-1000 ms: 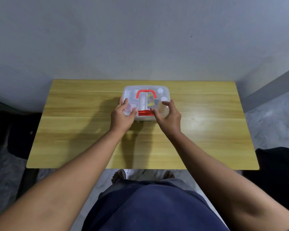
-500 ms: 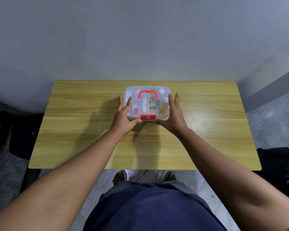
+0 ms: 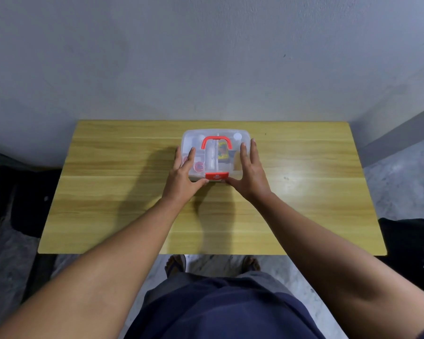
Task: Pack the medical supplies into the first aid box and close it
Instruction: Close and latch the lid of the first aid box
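A clear plastic first aid box (image 3: 240, 133) stands on the wooden table (image 3: 108, 192), lid down, with a red handle (image 3: 216, 141) flat on top and a red latch (image 3: 216, 176) at its near edge. Bottles, a yellow packet and small round items show through the lid. My left hand (image 3: 182, 178) lies against the box's left side and near corner, thumb under the front edge. My right hand (image 3: 251, 174) presses flat on the right side, thumb by the latch. Both hands hold the box between them.
The table stands against a grey wall. Its near edge (image 3: 206, 253) runs just above my feet and dark blue trousers (image 3: 220, 309). Dark cloth lies on the floor at the left (image 3: 22, 199) and right (image 3: 416, 245).
My thumbs have come off the red latch and lid. Both hands have slid out to the sides of the box, fingers stretched along it. The box has hardly moved.
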